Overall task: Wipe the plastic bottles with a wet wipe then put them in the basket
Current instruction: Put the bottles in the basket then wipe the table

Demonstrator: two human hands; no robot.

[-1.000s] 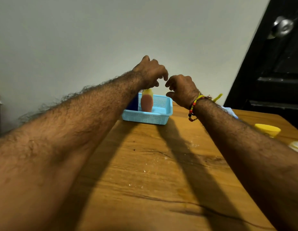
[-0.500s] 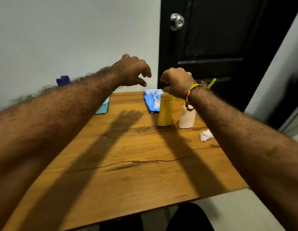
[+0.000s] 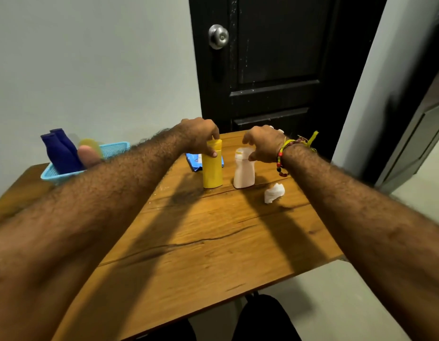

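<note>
Seen from the head camera, two bare forearms reach forward over a wooden table (image 3: 213, 242); the left hand (image 3: 201, 136) is curled over the top of an upright yellow bottle (image 3: 212, 168), thumb and fingers pinching its cap, so it has hold of the bottle; the right hand (image 3: 264, 143), wearing a beaded bracelet (image 3: 281, 158) at the wrist, bends over an upright white bottle (image 3: 243, 171), thumb touching its neck and fingers loosely curved around the top; whether it truly grips cannot be told. Both bottles stand side by side near the table's far edge, just apart; behind the yellow one lies a blue wipe packet (image 3: 195, 162); to the right of the white bottle, near it on the wood, sits a crumpled white wipe (image 3: 273, 193). At the far left corner a light blue basket (image 3: 115, 147) holds two dark blue bottles (image 3: 58, 151), leaning, and a pinkish bottle (image 3: 89, 153) with a yellow cap; the left forearm partly hides the basket. A black door (image 3: 275, 70) stands behind.
</note>
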